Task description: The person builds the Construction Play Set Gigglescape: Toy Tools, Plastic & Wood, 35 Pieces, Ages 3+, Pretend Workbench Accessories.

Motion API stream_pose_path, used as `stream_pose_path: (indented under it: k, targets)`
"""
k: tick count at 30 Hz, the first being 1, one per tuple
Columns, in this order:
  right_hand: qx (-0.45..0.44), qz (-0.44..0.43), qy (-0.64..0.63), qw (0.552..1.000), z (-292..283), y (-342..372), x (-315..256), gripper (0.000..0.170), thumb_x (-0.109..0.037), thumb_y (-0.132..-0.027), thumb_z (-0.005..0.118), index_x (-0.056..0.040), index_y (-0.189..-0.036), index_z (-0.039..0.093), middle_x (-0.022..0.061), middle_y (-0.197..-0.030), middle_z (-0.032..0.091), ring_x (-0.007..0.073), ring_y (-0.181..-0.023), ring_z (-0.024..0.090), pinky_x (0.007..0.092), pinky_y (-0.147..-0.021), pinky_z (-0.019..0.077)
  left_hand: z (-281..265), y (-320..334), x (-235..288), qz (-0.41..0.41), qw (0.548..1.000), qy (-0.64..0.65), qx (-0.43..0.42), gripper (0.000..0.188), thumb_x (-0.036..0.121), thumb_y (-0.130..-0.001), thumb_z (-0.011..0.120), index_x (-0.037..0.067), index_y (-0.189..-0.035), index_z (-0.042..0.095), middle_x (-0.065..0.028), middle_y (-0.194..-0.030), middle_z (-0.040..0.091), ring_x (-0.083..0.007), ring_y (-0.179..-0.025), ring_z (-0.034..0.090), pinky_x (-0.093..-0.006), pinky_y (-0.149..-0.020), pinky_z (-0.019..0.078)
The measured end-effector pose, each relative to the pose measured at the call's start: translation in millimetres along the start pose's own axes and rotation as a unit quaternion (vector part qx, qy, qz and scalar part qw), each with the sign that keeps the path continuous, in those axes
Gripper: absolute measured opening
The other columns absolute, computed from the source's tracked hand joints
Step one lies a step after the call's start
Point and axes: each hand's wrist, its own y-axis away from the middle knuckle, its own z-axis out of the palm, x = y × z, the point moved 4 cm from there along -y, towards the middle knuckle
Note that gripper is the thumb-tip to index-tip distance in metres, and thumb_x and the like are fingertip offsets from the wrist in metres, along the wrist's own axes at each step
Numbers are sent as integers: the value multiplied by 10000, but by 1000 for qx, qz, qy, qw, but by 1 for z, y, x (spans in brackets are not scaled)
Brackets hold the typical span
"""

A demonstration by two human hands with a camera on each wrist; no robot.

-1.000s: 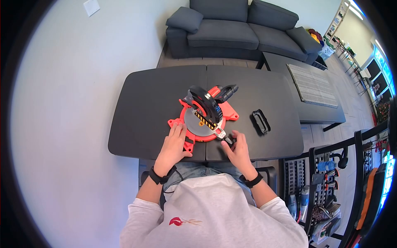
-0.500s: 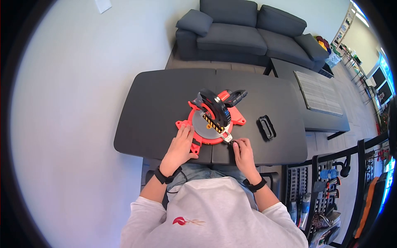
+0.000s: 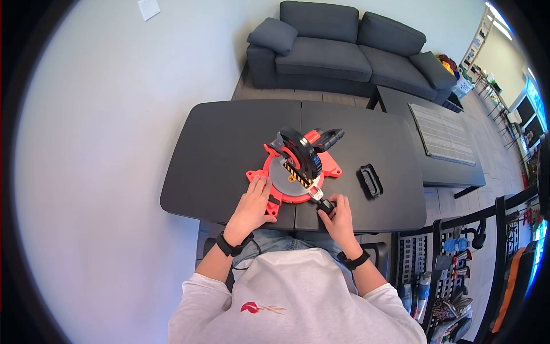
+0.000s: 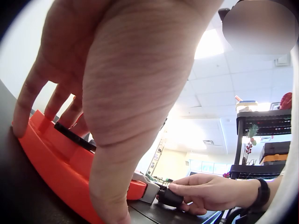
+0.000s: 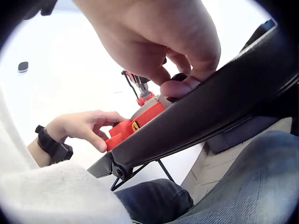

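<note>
A red and black miter saw (image 3: 292,176) with a grey round turntable stands on a black table (image 3: 223,140). My left hand (image 3: 252,206) rests on the red base (image 4: 70,168) at the saw's left, its fairly straight fingers over the far part and its thumb at the near end. At the saw's front, my right hand (image 3: 339,219) pinches a black knob (image 4: 170,196) between thumb and fingers. The left wrist view shows this knob joined to the base by a light grey arm (image 4: 148,192). Fingers partly hide the knob in the right wrist view.
A black oval frame-like part (image 3: 370,181) lies on the table right of the saw. The near table edge (image 5: 187,126) runs just above the person's legs. Black shelving (image 3: 458,229) stands at the right, a low dark table (image 3: 395,109) and a grey sofa (image 3: 323,54) beyond.
The fingers of my right hand were spread about the knob and now pinch it. My left hand has stayed on the red base. The head view has shifted slightly.
</note>
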Motion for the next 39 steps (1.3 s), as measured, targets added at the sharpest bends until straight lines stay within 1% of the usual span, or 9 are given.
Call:
stream_pose_path:
  k: [3, 6, 9, 15, 18, 21, 27, 38, 39]
  targets:
    - [29, -10, -2, 1000, -2, 2, -9, 415, -128, -964, 800, 14, -1293, 591, 201, -1185, 589, 307, -776, 664, 382, -720, 557, 1, 0, -1, -1, 1000, 0, -1, 1160, 309, -646, 1015, -99, -1564, 435, -267, -1591, 450, -422, -1510, 416, -457, -1272, 388]
    - [69, -115, 81, 988, 9, -2, 20, 436, -85, -915, 832, 10, -1247, 566, 184, -1165, 573, 263, -714, 633, 370, -688, 547, 2, 0, -1, 1, 1000, 1, -1, 1163, 310, -646, 1015, -99, -1566, 433, -268, -1590, 451, -423, -1511, 414, -460, -1274, 384]
    - [15, -26, -2, 1000, 0, -2, 1, 449, -128, -945, 817, 14, -1301, 580, 192, -1174, 588, 257, -711, 624, 365, -686, 544, 0, 0, 0, -1, 1000, 1, -1, 1163, 311, -646, 1015, -101, -1565, 433, -269, -1588, 454, -423, -1511, 414, -460, -1278, 379]
    - [64, -31, -9, 997, 2, -2, 2, 431, -118, -947, 808, 15, -1291, 583, 190, -1169, 593, 249, -706, 627, 368, -677, 543, 1, 0, 0, 0, 1000, 0, 0, 1155, 310, -645, 1014, -109, -1556, 442, -270, -1583, 458, -424, -1509, 416, -456, -1283, 372]
    - [32, -48, 27, 998, 9, -5, 23, 465, -121, -935, 824, 22, -1296, 568, 186, -1179, 590, 238, -698, 621, 364, -671, 542, 1, -1, -1, 3, 1000, 4, 1, 1157, 311, -639, 1016, -110, -1553, 446, -272, -1582, 457, -424, -1509, 416, -456, -1283, 371]
    - [14, -7, -12, 1000, 1, -3, 8, 486, -158, -952, 822, 29, -1333, 584, 189, -1191, 598, 234, -695, 625, 358, -662, 542, 1, -1, -1, 1, 1000, 6, 0, 1161, 315, -634, 1018, -110, -1551, 448, -274, -1584, 455, -426, -1511, 414, -457, -1285, 369]
    - [55, -34, -1, 998, 0, -4, 1, 395, -133, -946, 820, 31, -1250, 628, 176, -1175, 598, 232, -663, 625, 355, -649, 547, 4, 0, -2, 5, 1000, 4, 7, 1167, 316, -633, 1019, -109, -1555, 444, -277, -1591, 448, -430, -1517, 409, -459, -1287, 366]
    - [31, -15, 8, 999, -1, -4, 0, 369, -197, -969, 811, 34, -1219, 669, 172, -1171, 603, 239, -704, 639, 353, -686, 557, 4, 0, -3, 0, 1000, 5, 4, 1166, 315, -642, 1017, -101, -1564, 436, -272, -1586, 451, -429, -1515, 407, -459, -1285, 368]
    - [34, -17, 6, 999, -1, -4, 0, 367, -200, -969, 811, 32, -1217, 672, 173, -1171, 604, 240, -704, 640, 352, -688, 557, 5, 0, -3, 4, 1000, 1, 8, 1170, 308, -640, 1020, -94, -1566, 430, -269, -1589, 446, -431, -1532, 396, -466, -1237, 425]
